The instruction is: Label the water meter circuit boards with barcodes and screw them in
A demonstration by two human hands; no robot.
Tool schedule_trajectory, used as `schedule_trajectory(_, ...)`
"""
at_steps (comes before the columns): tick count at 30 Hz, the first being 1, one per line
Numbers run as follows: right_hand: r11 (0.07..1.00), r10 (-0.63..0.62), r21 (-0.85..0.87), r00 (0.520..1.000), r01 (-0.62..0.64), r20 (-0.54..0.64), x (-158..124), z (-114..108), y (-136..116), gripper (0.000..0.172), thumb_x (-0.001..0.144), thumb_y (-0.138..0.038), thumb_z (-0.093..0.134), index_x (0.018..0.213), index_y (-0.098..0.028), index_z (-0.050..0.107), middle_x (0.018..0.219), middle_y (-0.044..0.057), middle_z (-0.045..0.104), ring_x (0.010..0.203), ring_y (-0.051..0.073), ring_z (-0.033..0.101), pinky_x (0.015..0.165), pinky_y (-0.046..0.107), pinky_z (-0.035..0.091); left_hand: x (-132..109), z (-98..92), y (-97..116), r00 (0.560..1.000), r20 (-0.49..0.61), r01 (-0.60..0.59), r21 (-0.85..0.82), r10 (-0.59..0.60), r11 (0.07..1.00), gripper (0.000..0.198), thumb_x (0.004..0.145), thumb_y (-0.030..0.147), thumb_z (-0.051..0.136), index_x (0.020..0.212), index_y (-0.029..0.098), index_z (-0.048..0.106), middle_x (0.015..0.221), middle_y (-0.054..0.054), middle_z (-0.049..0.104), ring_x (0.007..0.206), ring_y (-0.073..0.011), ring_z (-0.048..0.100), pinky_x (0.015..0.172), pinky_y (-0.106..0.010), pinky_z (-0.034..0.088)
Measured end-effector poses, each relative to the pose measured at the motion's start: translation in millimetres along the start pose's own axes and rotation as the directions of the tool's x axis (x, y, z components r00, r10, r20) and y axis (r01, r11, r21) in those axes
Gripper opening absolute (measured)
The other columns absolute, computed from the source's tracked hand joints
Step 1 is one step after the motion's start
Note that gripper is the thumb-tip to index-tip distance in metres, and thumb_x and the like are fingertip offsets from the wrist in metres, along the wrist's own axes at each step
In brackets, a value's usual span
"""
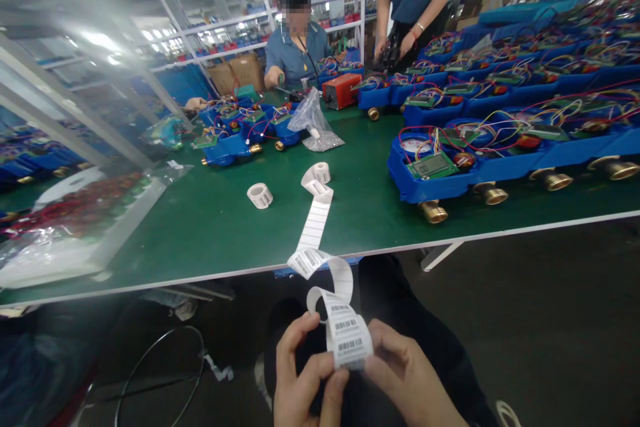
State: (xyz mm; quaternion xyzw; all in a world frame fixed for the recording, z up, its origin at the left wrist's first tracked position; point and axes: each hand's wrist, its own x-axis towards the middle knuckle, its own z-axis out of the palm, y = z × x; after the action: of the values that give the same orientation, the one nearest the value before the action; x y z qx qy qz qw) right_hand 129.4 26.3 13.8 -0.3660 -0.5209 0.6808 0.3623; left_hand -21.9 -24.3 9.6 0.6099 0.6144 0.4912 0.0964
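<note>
Off the near edge of the worktop (215, 233), the left hand (303, 373) and right hand (407, 370) pinched the barcode-label strip (346, 327), which trailed from a label roll (322, 172); a sharp tug could have dragged the roll down or creased the strip's twists.

The left hand (306, 373) and right hand (407, 373) are bare to the fingertips. Trousers (425, 327), plain and near-black, cover both legs; the cloth looks matte, its finer detail lost in shadow.
</note>
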Motion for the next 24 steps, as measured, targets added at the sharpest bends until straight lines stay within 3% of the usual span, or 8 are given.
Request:
schedule_trajectory(3,0.996,0.031,0.089,0.999,-0.029,-0.021,0,0,-2,0.034,0.085,-0.047,0.061,0.068,-0.018,0.055,0.073,0.0,0.05,0.071,0.015,0.049,0.068,0.027,0.04,-1,-0.9,-1,0.999,-0.004,-0.05,0.026,0.05,0.998,0.017,0.087,0.03,0.057,0.075,0.025,0.068,0.129,-0.004,0.049,0.121,-0.0251,0.047,0.101,-0.036,0.035)
schedule_trajectory(6,0.99,-0.085,-0.117,0.996,0.081,-0.03,-4,-1,1,0.032,0.086,-0.041,0.062,0.066,-0.018,0.056,0.075,0.001,0.052,0.072,0.015,0.051,0.068,0.026,0.04,-3,-0.8,-2,1.0,-0.001,0.01,0.031,-0.009,0.999,0.015,0.088,0.03,0.055,0.085,0.026,0.069,0.129,-0.004,0.049,0.119,-0.0246,0.048,0.097,-0.036,0.036)
schedule_trajectory(9,0.93,-0.183,-0.321,0.983,0.179,0.019,-8,-1,6,0.025,0.094,-0.032,0.052,0.076,-0.018,0.061,0.081,0.003,0.056,0.076,0.015,0.056,0.069,0.025,0.042,-6,0.1,-2,0.999,-0.031,-0.009,0.057,0.011,0.998,0.015,0.087,0.016,0.055,0.086,0.025,0.067,0.126,-0.004,0.05,0.116,-0.0223,0.05,0.096,-0.034,0.038)
schedule_trajectory(12,0.851,-0.267,-0.464,0.964,0.247,0.023,-10,-1,8,0.024,0.098,-0.025,0.043,0.083,-0.018,0.061,0.084,0.005,0.058,0.079,0.016,0.056,0.07,0.026,0.042,-7,1.9,-2,0.997,-0.021,-0.065,0.138,0.069,0.988,0.018,0.085,0.011,0.055,0.089,0.025,0.067,0.127,-0.005,0.05,0.119,-0.0234,0.048,0.099,-0.036,0.037)
schedule_trajectory(16,0.745,-0.367,-0.571,0.927,0.344,0.08,-10,-1,6,0.02,0.096,-0.02,0.044,0.088,-0.019,0.063,0.086,0.005,0.06,0.082,0.018,0.054,0.074,0.029,0.04,-9,4.2,-4,1.0,-0.012,-0.016,0.18,0.019,0.984,0.02,0.089,0.014,0.051,0.097,0.025,0.066,0.13,-0.006,0.049,0.122,-0.0238,0.046,0.1,-0.037,0.035)
schedule_trajectory(18,0.798,-0.317,-0.517,0.945,0.311,0.079,-9,0,4,0.02,0.096,-0.023,0.045,0.089,-0.02,0.063,0.088,0.005,0.06,0.083,0.018,0.055,0.075,0.029,0.041,-11,4.4,-5,1.0,-0.013,0.023,0.136,-0.022,0.99,0.019,0.089,0.016,0.052,0.094,0.027,0.066,0.127,-0.005,0.05,0.118,-0.0231,0.048,0.097,-0.037,0.036)
schedule_trajectory(21,0.924,-0.159,-0.354,0.987,0.142,-0.019,-7,1,2,0.028,0.096,-0.034,0.046,0.078,-0.019,0.06,0.08,0.002,0.055,0.075,0.016,0.053,0.068,0.026,0.041,-13,3.5,-4,0.999,0.004,0.054,0.083,-0.054,0.995,0.018,0.088,0.018,0.055,0.091,0.029,0.069,0.126,-0.003,0.05,0.117,-0.0237,0.048,0.094,-0.037,0.038)
schedule_trajectory(24,0.956,-0.093,-0.285,0.994,0.072,-0.064,-5,2,1,0.034,0.095,-0.039,0.048,0.071,-0.018,0.058,0.077,0.001,0.052,0.071,0.014,0.052,0.065,0.025,0.04,-12,2.6,-1,0.991,0.001,0.136,0.027,-0.136,0.99,0.013,0.087,0.027,0.058,0.09,0.03,0.07,0.127,-0.004,0.051,0.118,-0.0259,0.048,0.096,-0.04,0.036)
